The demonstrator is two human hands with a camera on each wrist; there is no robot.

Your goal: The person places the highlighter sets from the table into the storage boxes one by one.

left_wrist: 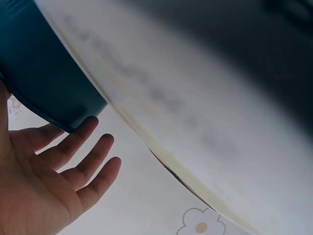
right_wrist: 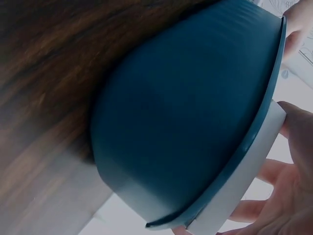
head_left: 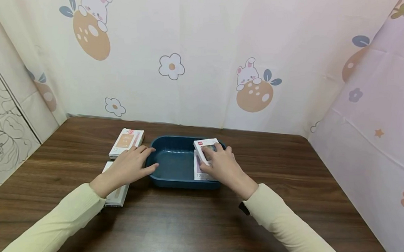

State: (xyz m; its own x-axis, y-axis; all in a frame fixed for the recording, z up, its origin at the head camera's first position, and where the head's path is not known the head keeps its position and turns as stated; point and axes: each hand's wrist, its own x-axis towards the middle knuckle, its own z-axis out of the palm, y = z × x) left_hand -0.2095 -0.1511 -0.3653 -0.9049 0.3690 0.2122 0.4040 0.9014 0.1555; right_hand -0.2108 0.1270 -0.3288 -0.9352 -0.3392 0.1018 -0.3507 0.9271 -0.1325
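White box [head_left: 205, 142], part-hidden by the pinching right hand [head_left: 223, 164], half-hides a second box [head_left: 200, 175] in the blue tub [head_left: 173, 164], left hand [head_left: 131, 165] spread.

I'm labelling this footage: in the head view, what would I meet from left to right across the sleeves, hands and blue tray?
Left sleeve → left hand → blue tray → right hand → right sleeve.

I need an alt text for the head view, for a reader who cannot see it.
A person's right hand holds a white box at the right end of a dark blue tray, over another box lying inside. The left hand is at the tray's left end, and more boxes lie left of the tray on the brown wooden table.
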